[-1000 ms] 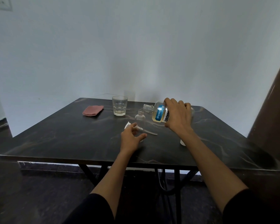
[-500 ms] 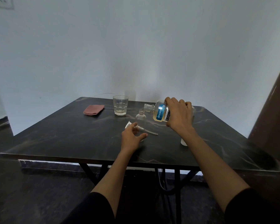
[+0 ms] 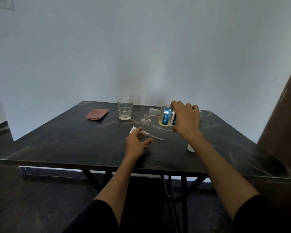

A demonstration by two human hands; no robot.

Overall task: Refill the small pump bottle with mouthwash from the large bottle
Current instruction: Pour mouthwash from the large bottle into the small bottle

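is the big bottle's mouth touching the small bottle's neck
Apart. The head view shows dark table between the large bottle's mouth, tilted in the right hand, and the small bottle's open neck just below.
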